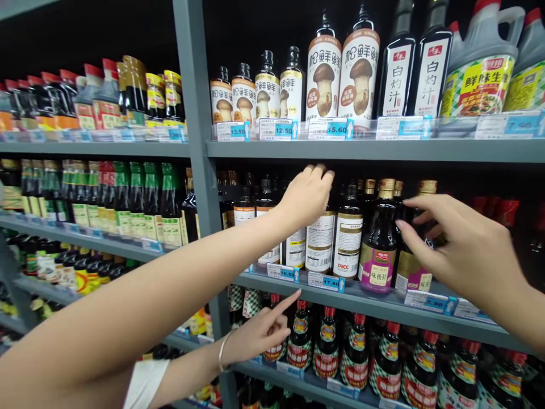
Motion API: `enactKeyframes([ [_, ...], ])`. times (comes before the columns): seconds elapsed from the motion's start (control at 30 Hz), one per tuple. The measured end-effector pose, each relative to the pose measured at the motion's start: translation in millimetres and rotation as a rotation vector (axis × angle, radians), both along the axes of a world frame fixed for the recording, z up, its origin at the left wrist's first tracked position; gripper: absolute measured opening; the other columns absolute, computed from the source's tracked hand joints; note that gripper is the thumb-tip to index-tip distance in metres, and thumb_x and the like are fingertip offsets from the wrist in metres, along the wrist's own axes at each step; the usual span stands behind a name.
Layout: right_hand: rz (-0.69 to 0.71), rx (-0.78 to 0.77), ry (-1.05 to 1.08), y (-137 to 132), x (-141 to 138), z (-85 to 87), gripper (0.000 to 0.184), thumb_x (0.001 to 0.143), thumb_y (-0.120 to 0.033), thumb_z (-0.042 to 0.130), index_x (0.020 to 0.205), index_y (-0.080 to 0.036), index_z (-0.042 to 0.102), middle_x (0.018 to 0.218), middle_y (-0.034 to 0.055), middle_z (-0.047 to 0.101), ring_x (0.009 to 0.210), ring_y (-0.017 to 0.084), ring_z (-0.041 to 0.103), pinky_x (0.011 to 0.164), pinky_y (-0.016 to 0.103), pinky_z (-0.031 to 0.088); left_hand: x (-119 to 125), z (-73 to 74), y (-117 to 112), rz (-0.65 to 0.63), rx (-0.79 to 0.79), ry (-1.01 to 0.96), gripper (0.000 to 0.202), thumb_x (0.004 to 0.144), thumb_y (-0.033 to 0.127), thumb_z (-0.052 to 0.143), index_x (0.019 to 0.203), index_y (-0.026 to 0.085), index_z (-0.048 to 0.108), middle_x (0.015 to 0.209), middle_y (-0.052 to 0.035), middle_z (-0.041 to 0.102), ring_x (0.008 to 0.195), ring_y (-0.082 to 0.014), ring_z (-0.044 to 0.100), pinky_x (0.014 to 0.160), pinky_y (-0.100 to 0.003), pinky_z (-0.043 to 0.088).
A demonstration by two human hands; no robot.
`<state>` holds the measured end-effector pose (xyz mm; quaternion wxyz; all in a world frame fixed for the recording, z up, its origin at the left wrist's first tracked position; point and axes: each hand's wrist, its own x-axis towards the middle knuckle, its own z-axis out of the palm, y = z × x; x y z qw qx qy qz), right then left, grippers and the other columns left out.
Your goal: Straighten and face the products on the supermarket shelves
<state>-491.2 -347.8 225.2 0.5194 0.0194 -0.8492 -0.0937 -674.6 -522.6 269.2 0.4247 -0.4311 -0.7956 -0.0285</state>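
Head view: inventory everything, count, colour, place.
mushroom-label bottles: six, dark, top shelf
tall bottles: two, black, top shelf
jugs: at least two, grey, top right
green-labelled bottles: a row, dark, left bay
gold-capped bottles: several, dark, middle shelf
red-capped bottles: a row, dark, lower shelf
price tags: many, white-blue, shelf edges
other person's hand: one, braceleted, pointing by lower shelf
left hand: one, over a white-labelled bottle
right hand: one, fingers on a gold-capped bottle

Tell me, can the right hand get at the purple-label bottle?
Probably yes. The purple-label bottle stands at the shelf's front edge with nothing before it, and the right hand, fingers spread, is at the neighbouring bottle just beside it.
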Motion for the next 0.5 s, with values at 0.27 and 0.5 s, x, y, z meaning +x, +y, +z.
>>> enactKeyframes([
  [0.27,-0.347,-0.153,-0.22,-72,-111,46.1,0.03,0.089,-0.031,0.053,0.104,-0.008,0.065,0.094,0.0218,0.067,0.086,0.033,0.065,0.067,0.038,0.049,-1,-6.5,13,0.123,0.241,-0.405,0.03,0.097,0.03,0.042,0.119,0.016,0.059,0.107,-0.0137,0.071,0.105,-0.0292,0.066,0.086,-0.037,0.051],
  [0.5,-0.404,-0.28,-0.311,-68,-125,68.0,0.035,0.077,-0.029,0.073,0.105,-0.008,0.07,0.107,0.0227,0.067,0.1,0.036,0.064,0.078,0.04,0.051,7,-15.1,19,0.25,0.287,-0.295,0.031,0.098,0.034,0.043,0.117,0.014,0.058,0.104,-0.0165,0.069,0.098,-0.0312,0.069,0.08,-0.039,0.053],
])
